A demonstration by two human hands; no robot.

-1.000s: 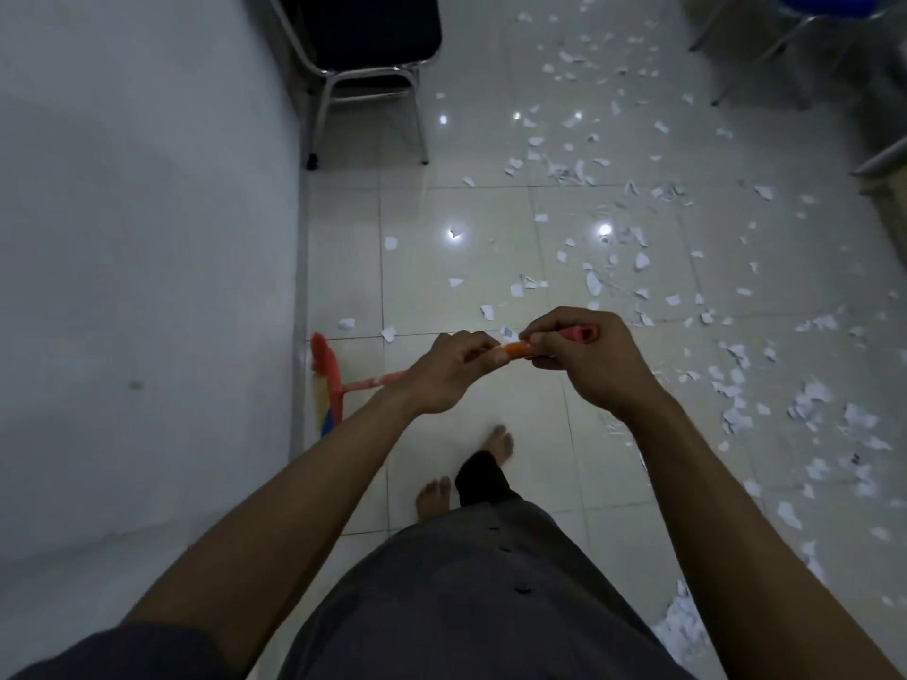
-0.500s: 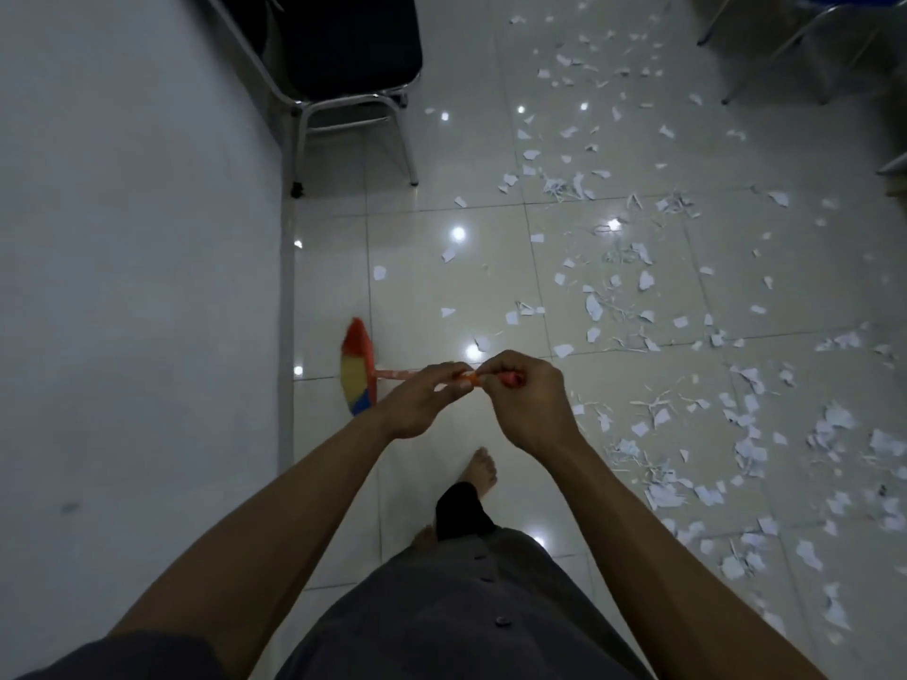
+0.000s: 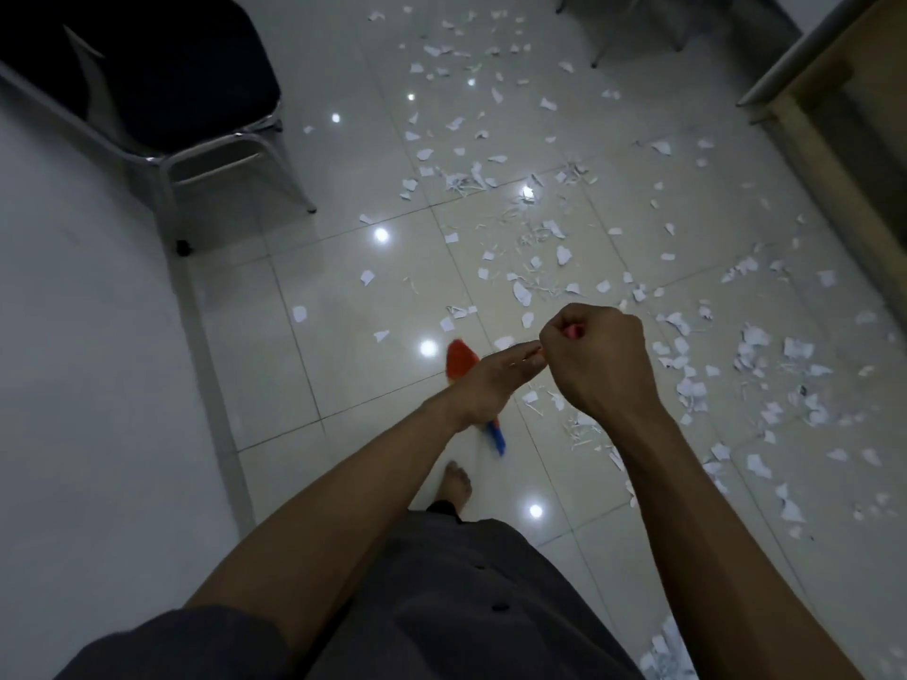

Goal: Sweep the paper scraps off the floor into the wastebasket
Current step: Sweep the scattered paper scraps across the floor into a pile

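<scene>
Both my hands hold a broom by its thin orange handle, seen almost end-on. My right hand (image 3: 596, 358) grips the top end in a fist. My left hand (image 3: 495, 377) holds the handle just below it, fingers wrapped lightly. The broom head (image 3: 461, 360), orange-red with a blue end, lies on the floor tiles under my left hand, mostly hidden by it. White paper scraps (image 3: 535, 247) are scattered over the glossy floor ahead and to the right, thickest at the right (image 3: 785, 365). No wastebasket is in view.
A black chair with chrome legs (image 3: 196, 154) stands at the upper left against the white wall (image 3: 88, 385). A wooden furniture edge (image 3: 844, 154) runs down the right side. More chair legs (image 3: 638, 22) show at the top. My bare foot (image 3: 456, 483) is on the tiles.
The broom head has swung from beside the left wall out to the right, now under my left hand. The view has turned, and my hands have shifted right.
</scene>
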